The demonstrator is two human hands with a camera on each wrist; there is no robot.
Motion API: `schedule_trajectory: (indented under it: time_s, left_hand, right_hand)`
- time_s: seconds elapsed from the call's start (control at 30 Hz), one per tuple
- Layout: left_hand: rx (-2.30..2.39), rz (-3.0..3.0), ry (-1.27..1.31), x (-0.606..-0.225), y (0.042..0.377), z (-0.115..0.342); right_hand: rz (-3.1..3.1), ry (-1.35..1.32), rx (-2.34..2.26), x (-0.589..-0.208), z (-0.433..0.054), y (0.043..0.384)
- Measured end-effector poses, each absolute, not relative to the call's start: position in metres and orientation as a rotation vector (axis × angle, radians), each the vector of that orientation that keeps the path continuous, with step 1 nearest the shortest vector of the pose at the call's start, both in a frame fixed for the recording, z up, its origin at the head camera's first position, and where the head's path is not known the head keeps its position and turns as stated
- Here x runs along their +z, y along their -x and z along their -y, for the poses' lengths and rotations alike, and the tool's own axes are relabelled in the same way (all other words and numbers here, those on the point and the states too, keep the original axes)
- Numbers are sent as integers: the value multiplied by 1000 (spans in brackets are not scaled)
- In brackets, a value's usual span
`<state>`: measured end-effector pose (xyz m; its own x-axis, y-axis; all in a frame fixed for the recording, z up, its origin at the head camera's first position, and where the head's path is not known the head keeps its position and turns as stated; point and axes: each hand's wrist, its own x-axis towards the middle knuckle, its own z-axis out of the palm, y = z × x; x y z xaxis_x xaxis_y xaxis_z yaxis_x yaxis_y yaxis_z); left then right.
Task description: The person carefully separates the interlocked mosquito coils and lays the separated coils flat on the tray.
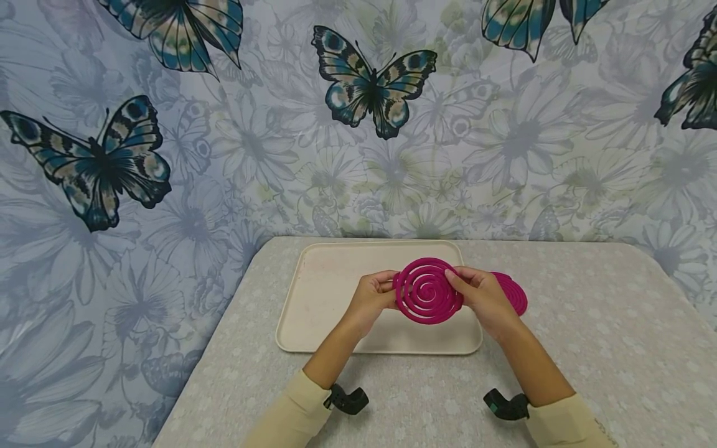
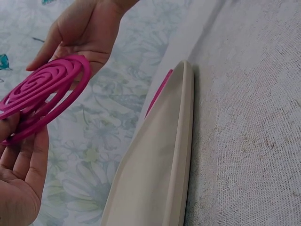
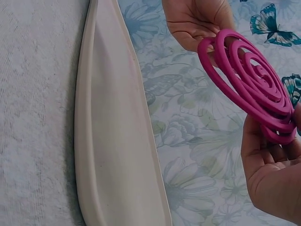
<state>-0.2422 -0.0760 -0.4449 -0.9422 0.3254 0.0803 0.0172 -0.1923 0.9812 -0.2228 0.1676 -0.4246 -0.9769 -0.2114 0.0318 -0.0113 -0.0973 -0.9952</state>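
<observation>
A magenta mosquito coil [image 1: 429,293] is held up over the tray, its flat spiral face showing in the head view. My left hand [image 1: 371,300] pinches its left edge, and my right hand [image 1: 488,298] grips the right edge with the thumb across the front. From the side, the coil [image 3: 231,92] looks tilted, with rings spread apart as if two spirals lie together; whether they are joined cannot be told. Another magenta coil [image 1: 512,294] lies to the right, partly hidden by my right hand.
A cream rectangular tray [image 1: 330,311] lies on the table beneath my hands. The table [image 1: 594,323] has a pale patterned cover. Behind it hangs a floral cloth with butterflies [image 1: 374,84]. A black wrist device [image 1: 348,400] sits on each sleeve.
</observation>
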Motion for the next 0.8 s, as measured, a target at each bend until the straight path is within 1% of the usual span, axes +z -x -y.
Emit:
schedule_trajectory:
  time_s: [0.33,0.57,0.8]
  left_hand:
    - [2261,-1842,-420,-445,240,76]
    - [2225,-1883,-416,-447,240,73]
    - [2152,-2003,-528,-450,236,71]
  right_hand:
    - [-1735,373,-2353,-429,-169,224]
    - [-1683,413,-2353,-430,-168,223]
    - [-1666,439,-2327,-433,-163,222]
